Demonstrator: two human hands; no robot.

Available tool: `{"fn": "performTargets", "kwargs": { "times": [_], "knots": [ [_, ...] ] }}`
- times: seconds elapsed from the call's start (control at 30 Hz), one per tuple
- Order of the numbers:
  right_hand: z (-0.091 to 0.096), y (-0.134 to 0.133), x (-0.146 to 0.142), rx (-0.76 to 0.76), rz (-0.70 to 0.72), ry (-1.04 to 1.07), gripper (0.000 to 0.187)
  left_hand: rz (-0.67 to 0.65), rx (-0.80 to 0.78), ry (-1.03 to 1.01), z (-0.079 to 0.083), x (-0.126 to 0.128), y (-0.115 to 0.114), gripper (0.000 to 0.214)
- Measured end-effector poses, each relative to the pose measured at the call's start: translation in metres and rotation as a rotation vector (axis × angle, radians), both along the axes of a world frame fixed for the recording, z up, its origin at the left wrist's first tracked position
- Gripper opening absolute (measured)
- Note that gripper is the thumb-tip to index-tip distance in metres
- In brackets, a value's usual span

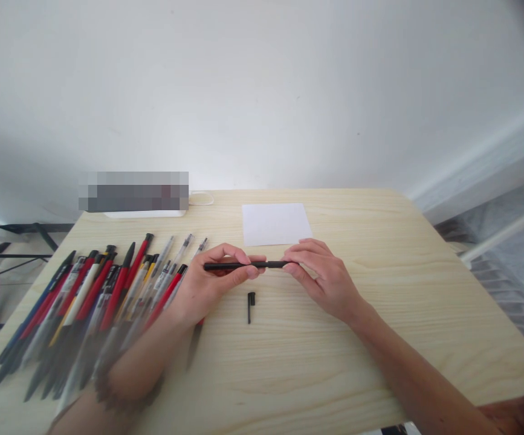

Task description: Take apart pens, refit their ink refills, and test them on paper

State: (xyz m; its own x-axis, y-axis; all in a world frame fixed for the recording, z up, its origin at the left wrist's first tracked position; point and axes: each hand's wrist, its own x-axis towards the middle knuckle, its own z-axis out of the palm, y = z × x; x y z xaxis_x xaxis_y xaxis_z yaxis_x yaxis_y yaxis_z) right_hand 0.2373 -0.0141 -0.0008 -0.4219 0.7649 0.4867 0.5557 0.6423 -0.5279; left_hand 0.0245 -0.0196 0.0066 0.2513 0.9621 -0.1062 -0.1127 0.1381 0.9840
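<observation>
A slim black pen [225, 266] lies level between my two hands above the table. My left hand [219, 278] is closed on its longer part, thumb and fingers pinching near the middle. My right hand [323, 272] pinches the right end, its fingertips partly covering it. A small pale line shows on the pen between the hands; whether its parts are joined there I cannot tell. On the table just below lies a small black clip piece [249, 308], touched by neither hand.
Many pens [93, 290] in red, black, white, yellow and clear spread over the table's left side, partly beneath my left forearm. A white sheet of paper [276, 223] lies beyond my hands. A blurred-out object [135, 192] stands at the back left, before the wall.
</observation>
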Motion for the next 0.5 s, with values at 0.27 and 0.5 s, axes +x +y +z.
{"fn": "performTargets", "kwargs": {
  "times": [0.27, 0.5],
  "knots": [
    [-0.0014, -0.0028, -0.0041, -0.046, -0.028, 0.03, 0.009, 0.023, -0.009, 0.011, -0.0009, -0.0008, 0.0005, 0.017],
    [-0.0005, -0.0032, -0.002, -0.079, 0.03, 0.055, 0.012, 0.008, -0.019, -0.022, -0.0005, -0.0015, 0.0005, 0.015]
  ]
}}
